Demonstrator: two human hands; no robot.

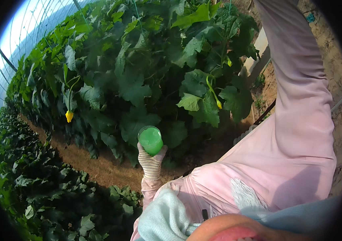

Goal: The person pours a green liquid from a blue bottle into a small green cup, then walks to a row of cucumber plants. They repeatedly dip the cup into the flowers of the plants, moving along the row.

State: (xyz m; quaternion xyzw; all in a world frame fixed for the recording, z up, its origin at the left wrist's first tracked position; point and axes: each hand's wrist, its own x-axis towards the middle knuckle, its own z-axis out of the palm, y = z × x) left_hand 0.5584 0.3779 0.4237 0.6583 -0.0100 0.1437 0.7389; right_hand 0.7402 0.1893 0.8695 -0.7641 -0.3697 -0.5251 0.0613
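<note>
My left hand (pixel 150 161), in a striped knit glove, grips a clear plastic cup (pixel 152 147) that holds a bright green liquid (pixel 149 136). The cup is held up in front of a dense row of leafy gourd vines (pixel 134 87). My right hand is out of view; its pink sleeve (pixel 300 75) runs up past the top edge at the right. Among the leaves hang slender young fruits, one with a yellow flower (pixel 69 116) at its tip on the left, another with a yellow bud (pixel 219 104) on the right.
A bare soil path (pixel 98 168) curves between this row and a second row of leafy plants (pixel 62 198). Green strings (pixel 137 15) hang among the vines. Curved greenhouse ribs (pixel 5 58) stand far left. A pale post (pixel 256 55) rises behind my right arm.
</note>
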